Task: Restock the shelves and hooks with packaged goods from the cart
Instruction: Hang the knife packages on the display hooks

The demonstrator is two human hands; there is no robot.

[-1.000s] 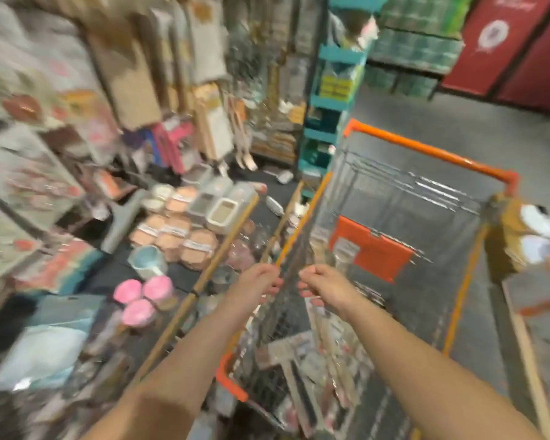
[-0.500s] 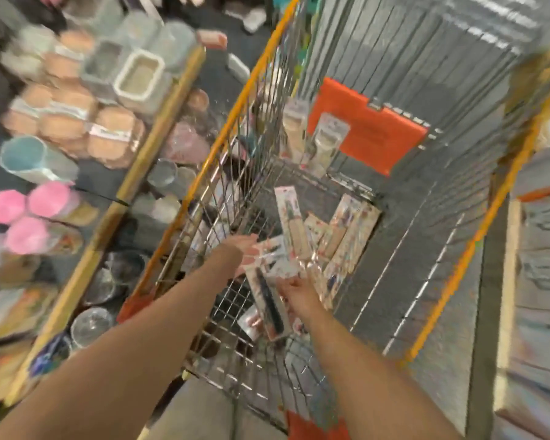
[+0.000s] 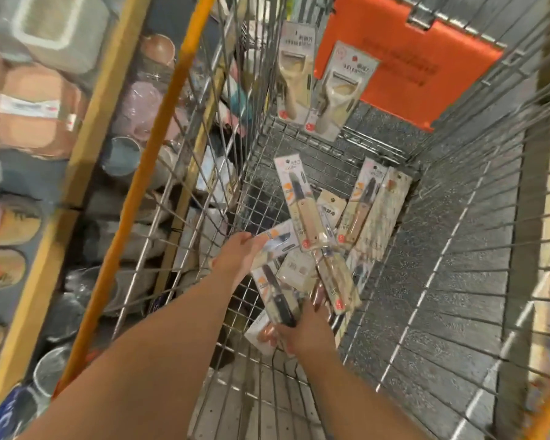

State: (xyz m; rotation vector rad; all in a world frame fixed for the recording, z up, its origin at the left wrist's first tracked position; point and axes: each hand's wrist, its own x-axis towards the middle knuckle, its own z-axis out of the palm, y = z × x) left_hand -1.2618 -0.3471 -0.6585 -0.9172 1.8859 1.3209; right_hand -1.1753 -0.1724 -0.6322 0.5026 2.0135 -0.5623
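Wire mesh forms the cart [image 3: 267, 173], its top rail wrapped in orange, and both bare forearms reach down into its basket. Loose carded packages lie scattered on the basket floor just beyond the hands. The left hand [image 3: 240, 260] reaches in from the near left, its fingers pressed on the near end of a flat blister pack [image 3: 278, 242] that lies crosswise, long axis running left to right; how tightly the fingers close on it cannot be told. The right hand [image 3: 302, 328] sits nearer the viewer and just to the right, fingers curled around the lower end of a carded dark-handled knife [image 3: 275, 296], whose long axis runs from the hand up and to the left, towards the left hand. Right beside the right hand's fingertips lies another carded tool [image 3: 337, 281], angled away to the left. Beyond both hands a carded wooden-handled knife [image 3: 300, 204] lies with its blade end pointing away, almost lengthwise to the cart. To the right of it a second wooden-handled knife pack [image 3: 359, 204] points away and slightly right. Far past the hands, two carded peelers [image 3: 337, 90] lean upright against the cart's far wall, beside an orange flap [image 3: 404, 58]. Left of the left arm, outside the mesh, blurred shelves hold stacked containers [image 3: 35, 112].
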